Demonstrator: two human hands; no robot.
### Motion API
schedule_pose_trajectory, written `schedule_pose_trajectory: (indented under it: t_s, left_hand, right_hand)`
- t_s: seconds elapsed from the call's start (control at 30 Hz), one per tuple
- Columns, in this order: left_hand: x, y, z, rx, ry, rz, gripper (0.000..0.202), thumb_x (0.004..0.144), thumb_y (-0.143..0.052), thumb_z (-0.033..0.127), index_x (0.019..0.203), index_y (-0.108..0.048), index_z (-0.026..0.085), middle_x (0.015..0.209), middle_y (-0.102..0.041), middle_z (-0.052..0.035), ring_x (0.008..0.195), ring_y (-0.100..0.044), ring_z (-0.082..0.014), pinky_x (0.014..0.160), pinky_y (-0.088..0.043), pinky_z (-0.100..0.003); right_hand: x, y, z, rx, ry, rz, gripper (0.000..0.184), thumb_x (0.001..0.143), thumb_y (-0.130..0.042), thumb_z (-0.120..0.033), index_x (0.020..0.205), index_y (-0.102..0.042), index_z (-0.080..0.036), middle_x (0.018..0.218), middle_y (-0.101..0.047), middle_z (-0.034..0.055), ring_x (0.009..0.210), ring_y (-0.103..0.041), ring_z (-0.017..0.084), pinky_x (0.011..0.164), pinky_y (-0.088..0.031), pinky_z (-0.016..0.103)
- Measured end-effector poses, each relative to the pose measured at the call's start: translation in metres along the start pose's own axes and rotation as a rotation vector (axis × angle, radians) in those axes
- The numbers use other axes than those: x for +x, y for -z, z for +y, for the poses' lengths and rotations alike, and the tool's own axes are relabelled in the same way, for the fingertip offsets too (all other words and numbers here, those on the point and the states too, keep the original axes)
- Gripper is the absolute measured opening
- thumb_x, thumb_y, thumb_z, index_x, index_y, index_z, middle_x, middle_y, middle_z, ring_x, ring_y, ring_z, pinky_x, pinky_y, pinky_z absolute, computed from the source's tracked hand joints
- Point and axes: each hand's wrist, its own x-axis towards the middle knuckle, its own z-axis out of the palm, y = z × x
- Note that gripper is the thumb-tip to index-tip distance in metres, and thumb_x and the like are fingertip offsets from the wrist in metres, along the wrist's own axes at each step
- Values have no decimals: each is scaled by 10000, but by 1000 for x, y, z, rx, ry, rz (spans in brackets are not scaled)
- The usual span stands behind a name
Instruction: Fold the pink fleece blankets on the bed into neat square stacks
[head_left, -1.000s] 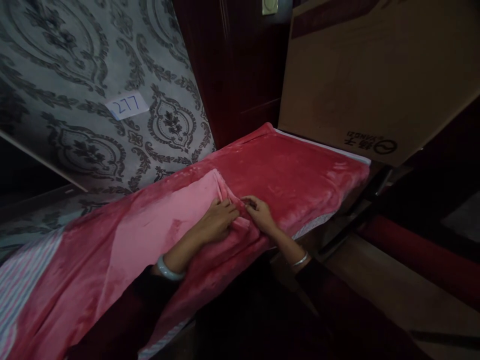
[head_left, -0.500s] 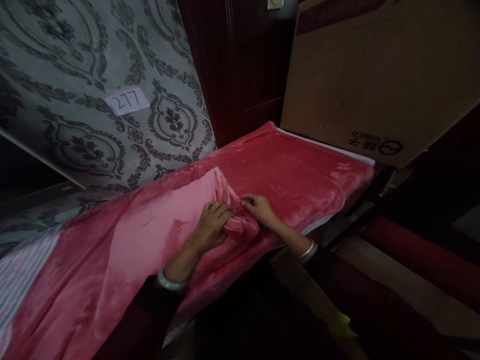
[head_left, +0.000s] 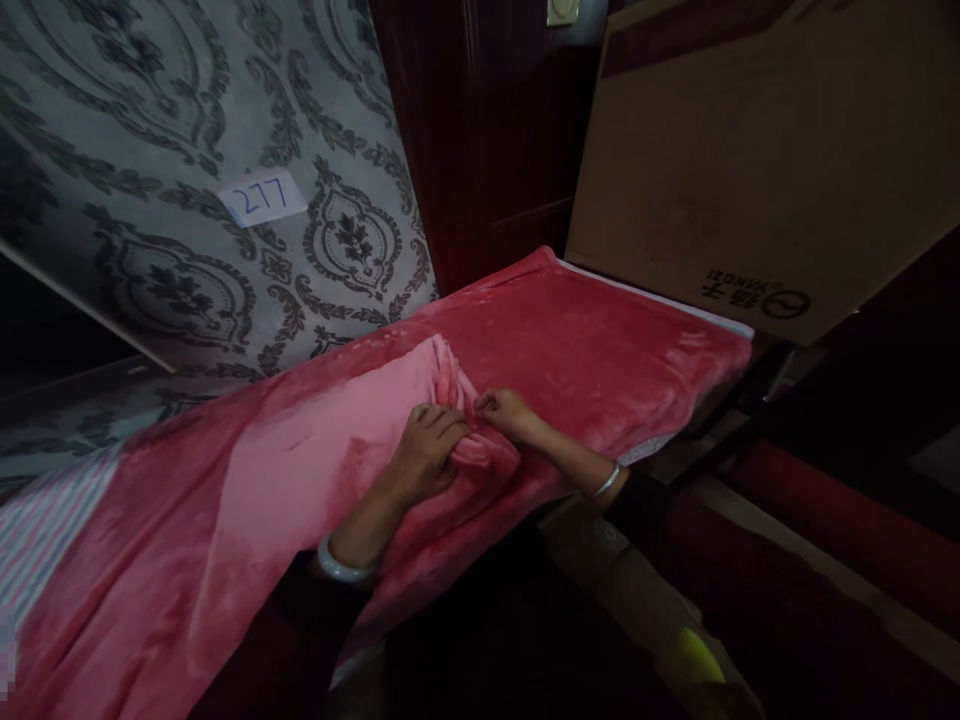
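Observation:
A red plush blanket (head_left: 585,340) covers a long, narrow surface. On it lies a pale pink cloth (head_left: 315,420), bunched into folds and gathers at its right end. My left hand (head_left: 429,455) is closed on these gathers, its curled fingers pressing the fabric from the left. Just right of it, my right hand (head_left: 510,415) is pinched, thumb and fingertips together at the edge of the folds. Whatever those fingertips hold is too small and dim to make out. Both wrists wear silvery bangles below dark sleeves.
A large cardboard box (head_left: 750,170) stands beyond the blanket's far end. Patterned wallpaper (head_left: 352,235) bears a paper label (head_left: 266,197) reading 277, beside a dark red door (head_left: 495,130). Striped cloth (head_left: 52,530) shows at the lower left. The foreground is dark.
My right hand has shifted slightly left, closer to the gathers and my left hand. My left hand keeps its grip on the cloth. The camera view has shifted slightly.

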Motion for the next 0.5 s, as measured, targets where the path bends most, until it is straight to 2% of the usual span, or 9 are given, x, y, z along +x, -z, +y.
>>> schedule_pose_trajectory:
  t_s: [0.1,0.23,0.3,0.4,0.5]
  left_hand:
    - [-1,-1,-1,6,-8,6,496,645,-553,119,1119,-676,197,1139,-718,-117,1046,-585,-286,873,-420,-455]
    - [-1,-2,0,15,-38,51,492,647,-549,105,1115,-678,186,1134,-715,-118,1039,-579,-282,864,-422,-452]
    - [-1,-2,0,21,-49,72,482,647,-550,105,1105,-678,178,1129,-715,-123,1036,-578,-282,859,-424,-450]
    - [-1,-1,0,24,-47,64,499,649,-550,110,1124,-680,185,1134,-715,-120,1041,-578,-284,861,-425,-453]
    - [-2,-1,-1,24,-46,79,492,667,-543,111,1133,-679,189,1130,-721,-114,1032,-584,-278,865,-425,-454]
  right_hand:
    - [2,7,-9,-107,1,-38,146,809,-625,-139,691,-710,-159,665,-680,19,645,-585,143,641,-411,252]
    - [7,12,-28,-342,-30,-73,219,915,-602,-253,914,-775,-120,861,-761,90,737,-642,156,627,-396,240]
    - [10,13,-39,-406,-52,-97,251,932,-596,-282,934,-785,-116,908,-770,117,796,-677,175,633,-406,238]
    - [14,12,-51,-423,-110,-130,183,863,-660,-245,895,-787,-118,929,-768,142,883,-711,233,647,-437,249]
    - [17,8,-55,-379,-157,-151,76,734,-728,-142,799,-760,-123,840,-753,131,854,-719,258,620,-457,250]
